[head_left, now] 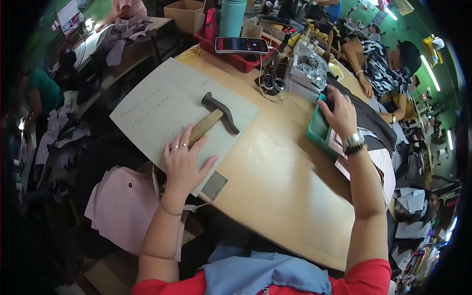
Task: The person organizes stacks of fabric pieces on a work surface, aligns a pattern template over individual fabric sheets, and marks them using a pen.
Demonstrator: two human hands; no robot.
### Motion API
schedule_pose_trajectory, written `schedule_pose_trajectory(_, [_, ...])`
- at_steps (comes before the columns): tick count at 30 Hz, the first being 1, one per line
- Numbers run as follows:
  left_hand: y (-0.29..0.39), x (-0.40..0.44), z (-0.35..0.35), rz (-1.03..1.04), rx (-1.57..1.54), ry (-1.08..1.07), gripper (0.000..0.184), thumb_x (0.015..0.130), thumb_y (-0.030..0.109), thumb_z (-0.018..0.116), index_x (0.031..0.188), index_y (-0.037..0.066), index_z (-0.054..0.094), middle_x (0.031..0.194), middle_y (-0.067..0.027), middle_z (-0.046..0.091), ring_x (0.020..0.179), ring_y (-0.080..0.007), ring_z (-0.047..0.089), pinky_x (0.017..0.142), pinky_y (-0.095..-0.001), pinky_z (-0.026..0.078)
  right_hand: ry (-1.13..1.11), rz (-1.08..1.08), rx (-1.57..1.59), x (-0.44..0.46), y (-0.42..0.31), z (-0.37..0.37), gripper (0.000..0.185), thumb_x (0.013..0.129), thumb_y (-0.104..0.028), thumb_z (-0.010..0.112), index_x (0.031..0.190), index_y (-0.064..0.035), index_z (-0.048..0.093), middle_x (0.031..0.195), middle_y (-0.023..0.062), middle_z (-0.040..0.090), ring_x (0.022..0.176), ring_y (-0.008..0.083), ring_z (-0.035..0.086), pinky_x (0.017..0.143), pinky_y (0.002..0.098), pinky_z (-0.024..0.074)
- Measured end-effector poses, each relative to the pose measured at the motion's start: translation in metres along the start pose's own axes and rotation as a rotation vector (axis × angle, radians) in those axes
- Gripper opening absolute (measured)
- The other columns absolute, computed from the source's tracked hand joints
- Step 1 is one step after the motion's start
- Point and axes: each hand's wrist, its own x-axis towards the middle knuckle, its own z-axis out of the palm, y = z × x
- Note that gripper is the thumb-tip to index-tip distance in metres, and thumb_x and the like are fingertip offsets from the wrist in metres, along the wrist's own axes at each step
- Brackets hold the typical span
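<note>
My left hand (183, 164) lies with its fingers spread over the lower end of the wooden handle of a hammer (223, 110). The hammer rests on a large sheet of grey cardboard (142, 105) with faint pencil writing. My right hand (340, 115) is over a green plastic basket (318, 125) at the table's right side. Its thumb stands apart from the fingers, and a dark thing shows between them, too unclear to name. Dark fabric (368, 113) and pink striped pieces (383, 167) lie beside and under that wrist.
A red tray (246, 64) bears a phone (242, 45) and a teal bottle (232, 17). Scissors (272, 82) lie near a box with a plastic bag (310, 66). Pink striped pieces (125, 206) hang left of the wooden table (275, 196). A person (386, 64) works at right.
</note>
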Motion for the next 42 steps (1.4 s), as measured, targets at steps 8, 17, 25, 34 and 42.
schedule_pose_trajectory(8, [-0.002,0.0,0.001,0.0,-0.002,0.002,0.048,0.079,0.045,0.068,0.118,0.016,0.065,0.144,-0.014,0.043,0.125,-0.0327,0.046,0.104,-0.0535,0.03,-0.416,0.43,0.085,0.066,0.048,0.084,0.113,0.063,-0.051,0.078,0.151,-0.0152,0.017,0.127,0.0158,0.06,0.117,0.0317,0.058,0.096,0.0424,0.0461])
schedule_pose_trajectory(17, [-0.001,0.0,0.0,0.014,0.036,-0.004,0.05,0.08,0.047,0.066,0.118,0.016,0.064,0.141,-0.0143,0.044,0.123,-0.0316,0.047,0.102,-0.0528,0.031,-0.349,0.535,0.116,0.071,0.033,0.084,0.116,0.06,-0.051,0.081,0.151,-0.0175,0.017,0.128,0.0143,0.06,0.117,0.0301,0.058,0.095,0.0431,0.0457])
schedule_pose_trajectory(25, [0.0,0.0,-0.003,0.03,0.03,0.0,0.044,0.08,0.039,0.066,0.117,0.014,0.064,0.142,-0.0151,0.045,0.122,-0.0331,0.048,0.102,-0.0515,0.032,-0.348,0.549,0.118,0.07,0.011,0.077,0.116,0.065,-0.05,0.079,0.152,-0.0183,0.01,0.121,0.0091,0.065,0.115,0.0299,0.06,0.1,0.0576,0.0363])
schedule_pose_trajectory(34, [-0.013,-0.003,0.007,-0.06,-0.048,0.002,0.043,0.087,0.019,0.06,0.126,0.007,0.046,0.13,-0.0165,0.053,0.114,-0.0347,0.052,0.097,-0.0481,0.037,-0.125,0.06,0.497,-0.007,-0.008,-0.011,0.081,0.076,-0.029,0.077,0.142,-0.0092,0.035,0.11,0.0188,0.066,0.098,0.0333,0.065,0.086,0.0426,0.051])
schedule_pose_trajectory(42, [0.003,0.034,-0.009,-0.035,0.107,-0.148,0.044,0.091,0.017,0.057,0.133,0.009,0.047,0.115,-0.0153,0.055,0.108,-0.0334,0.054,0.088,-0.0463,0.046,-0.334,0.042,0.749,-0.191,-0.065,-0.076,0.046,0.077,-0.016,0.074,0.12,-0.0095,0.058,0.103,0.0112,0.068,0.095,0.0255,0.065,0.087,0.0369,0.0503])
